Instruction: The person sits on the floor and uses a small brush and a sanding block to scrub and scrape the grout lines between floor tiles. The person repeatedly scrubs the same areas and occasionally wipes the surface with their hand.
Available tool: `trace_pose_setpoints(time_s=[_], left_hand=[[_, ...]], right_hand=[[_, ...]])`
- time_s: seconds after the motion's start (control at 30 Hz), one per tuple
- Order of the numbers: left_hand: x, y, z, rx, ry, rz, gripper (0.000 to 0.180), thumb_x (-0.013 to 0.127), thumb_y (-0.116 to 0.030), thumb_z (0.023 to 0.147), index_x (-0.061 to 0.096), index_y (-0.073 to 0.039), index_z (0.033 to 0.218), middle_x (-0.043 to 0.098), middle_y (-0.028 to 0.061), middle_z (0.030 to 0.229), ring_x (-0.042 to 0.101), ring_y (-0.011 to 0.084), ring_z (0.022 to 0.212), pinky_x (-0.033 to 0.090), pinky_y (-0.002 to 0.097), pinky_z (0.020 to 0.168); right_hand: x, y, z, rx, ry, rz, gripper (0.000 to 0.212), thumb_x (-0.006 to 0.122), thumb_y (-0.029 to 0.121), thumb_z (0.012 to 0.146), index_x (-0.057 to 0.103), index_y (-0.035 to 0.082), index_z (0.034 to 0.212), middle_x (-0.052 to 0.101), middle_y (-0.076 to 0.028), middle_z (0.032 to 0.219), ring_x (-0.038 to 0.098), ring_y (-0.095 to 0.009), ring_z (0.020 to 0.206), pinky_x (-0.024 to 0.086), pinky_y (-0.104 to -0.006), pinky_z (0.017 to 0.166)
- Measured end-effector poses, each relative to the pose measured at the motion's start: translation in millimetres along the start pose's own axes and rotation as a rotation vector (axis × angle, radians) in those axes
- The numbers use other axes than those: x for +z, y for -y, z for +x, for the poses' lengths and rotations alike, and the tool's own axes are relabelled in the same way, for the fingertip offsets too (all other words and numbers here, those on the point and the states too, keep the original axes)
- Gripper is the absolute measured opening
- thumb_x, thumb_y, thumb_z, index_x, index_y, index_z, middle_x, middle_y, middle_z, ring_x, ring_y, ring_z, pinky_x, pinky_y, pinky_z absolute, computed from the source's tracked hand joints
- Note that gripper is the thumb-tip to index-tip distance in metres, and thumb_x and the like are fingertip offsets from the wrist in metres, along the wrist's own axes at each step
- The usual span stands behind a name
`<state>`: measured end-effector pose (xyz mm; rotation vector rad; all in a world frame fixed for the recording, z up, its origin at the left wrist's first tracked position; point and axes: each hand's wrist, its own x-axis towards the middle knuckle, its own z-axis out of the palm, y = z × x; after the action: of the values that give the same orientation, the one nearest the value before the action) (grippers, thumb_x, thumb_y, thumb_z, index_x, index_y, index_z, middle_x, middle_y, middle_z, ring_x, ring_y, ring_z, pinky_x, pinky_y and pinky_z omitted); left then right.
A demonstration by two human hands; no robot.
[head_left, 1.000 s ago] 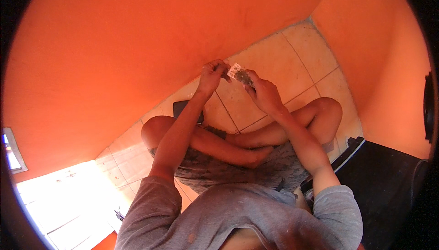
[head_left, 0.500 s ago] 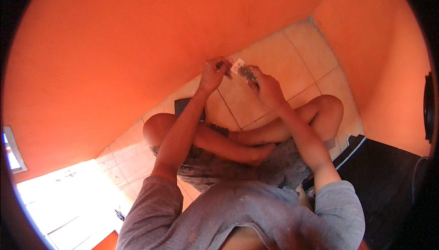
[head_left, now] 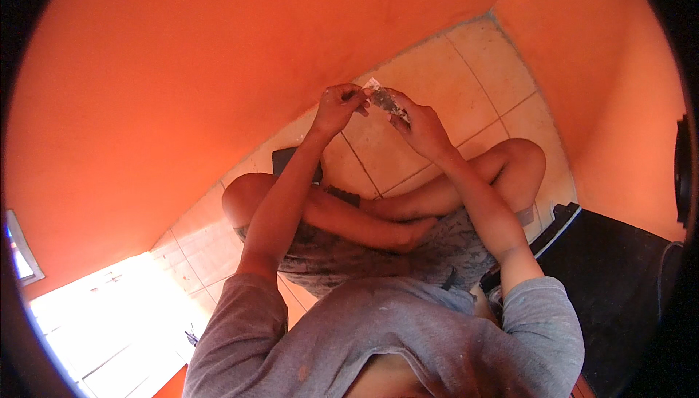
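Observation:
Over the tiled floor in front of my crossed legs, a small clear plastic packet (head_left: 384, 99) with dark contents is held up between my hands. My right hand (head_left: 419, 125) grips its lower right end, thumb and fingers closed around it. My left hand (head_left: 341, 109) has its fingers pinched together at the packet's pale upper left end. Exactly what the left fingertips pinch there is too small to see clearly. What the dark contents are cannot be made out.
A dark flat-sided object (head_left: 285, 161) lies by my left knee, and a smaller dark thing (head_left: 341, 195) is near my shin. Orange walls (head_left: 218, 56) meet the tiled floor (head_left: 466, 70) close ahead. A large black object (head_left: 604, 274) stands at my right. Bright light falls at lower left.
Both hands have come closer together and shifted slightly up and left. The packet has tilted, and its pale end now meets the left fingertips.

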<state>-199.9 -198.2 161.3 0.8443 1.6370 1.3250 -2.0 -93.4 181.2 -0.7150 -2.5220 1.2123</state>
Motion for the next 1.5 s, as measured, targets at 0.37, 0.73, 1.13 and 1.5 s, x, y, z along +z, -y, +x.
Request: trace_pose_setpoints(time_s=[0.37,0.73,1.13,1.5], left_hand=[[3,7,2,0.041,-0.129,0.006,0.027,0.065,-0.019,0.097,0.071,0.007,0.097,0.068,0.0084,0.075,0.066,0.014,0.065,0.055,0.0282,0.06],[3,-14,-1,-0.106,-0.096,-0.133,0.035,0.074,-0.031,0.092,0.073,0.005,0.094,0.07,0.0066,0.081,0.067,0.0129,0.071,0.056,0.0278,0.067],[-7,1,3,0.085,-0.096,0.016,0.023,0.064,-0.016,0.096,0.073,0.005,0.1,0.072,0.0106,0.081,0.069,0.0147,0.07,0.055,0.0286,0.063],[-7,-20,-3,0.093,-0.123,0.708,0.032,0.077,-0.034,0.083,0.073,-0.002,0.084,0.07,0.0116,0.073,0.071,0.0235,0.07,0.056,0.0364,0.066]], right_hand=[[1,-6,0,0.032,0.0,-0.043,0.059,0.065,0.026,0.094,0.043,0.023,0.149,0.07,-0.024,0.088,0.069,-0.043,0.081,0.055,-0.0507,0.073],[0,-2,-1,-0.02,-0.004,-0.119,0.06,0.066,0.024,0.093,0.042,0.023,0.149,0.07,-0.022,0.095,0.069,-0.042,0.084,0.055,-0.0493,0.073],[-7,0,3,0.041,-0.016,-0.127,0.056,0.066,0.024,0.095,0.045,0.017,0.146,0.068,-0.02,0.116,0.068,-0.041,0.096,0.056,-0.0457,0.08],[-9,-52,-6,0.081,0.32,-0.209,0.051,0.063,0.016,0.094,0.052,0.017,0.143,0.068,-0.02,0.116,0.067,-0.042,0.098,0.054,-0.0438,0.09]])
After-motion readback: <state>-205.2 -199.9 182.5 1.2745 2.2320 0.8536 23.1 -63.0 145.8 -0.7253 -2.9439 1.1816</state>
